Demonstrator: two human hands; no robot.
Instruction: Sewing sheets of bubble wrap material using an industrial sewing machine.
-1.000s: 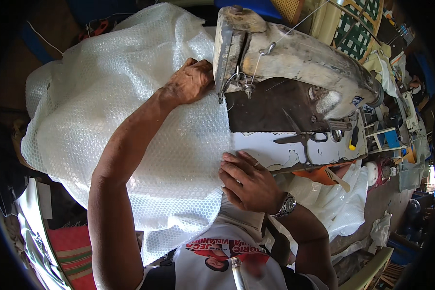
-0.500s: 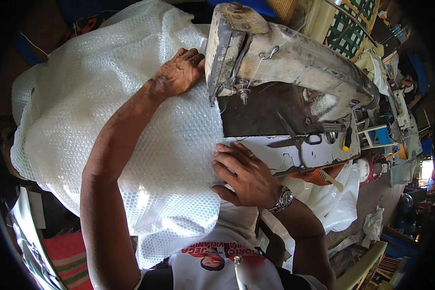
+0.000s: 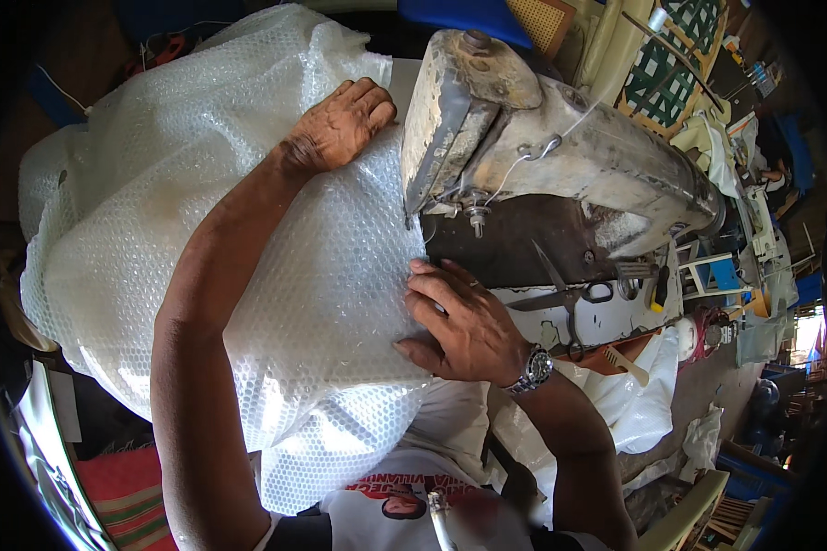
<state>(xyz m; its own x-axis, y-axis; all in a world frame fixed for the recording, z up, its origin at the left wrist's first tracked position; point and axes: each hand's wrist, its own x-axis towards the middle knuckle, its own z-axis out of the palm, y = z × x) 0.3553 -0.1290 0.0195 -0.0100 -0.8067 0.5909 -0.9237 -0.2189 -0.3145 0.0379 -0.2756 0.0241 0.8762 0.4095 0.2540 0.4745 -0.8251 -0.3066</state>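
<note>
A large sheet of clear bubble wrap (image 3: 276, 248) spreads over the table and hangs toward my lap. Its right edge runs beneath the head of a worn, grey-beige sewing machine (image 3: 560, 138). My left hand (image 3: 345, 124), to the left of the machine head, has its fingers curled down onto the sheet; the fingertips are hidden. On the near side of the needle area, my right hand (image 3: 469, 321) rests over the sheet's edge, fingers bent but apart and thumb spread toward me. The needle itself is hard to make out. A white thread loops from the machine's front.
Metal scissors (image 3: 570, 299) lie partly open on the white tabletop, right of my right hand. Beyond them is a yellow-and-black handled tool (image 3: 660, 289). An orange tray (image 3: 606, 356) hangs below the table edge. A webbed chair frame (image 3: 671, 69) stands at the back.
My right hand has come closer to the machine head, its thumb shifting up along the sheet. The bubble wrap near it has bunched slightly. The machine sits lower in view; my left hand stays curled.
</note>
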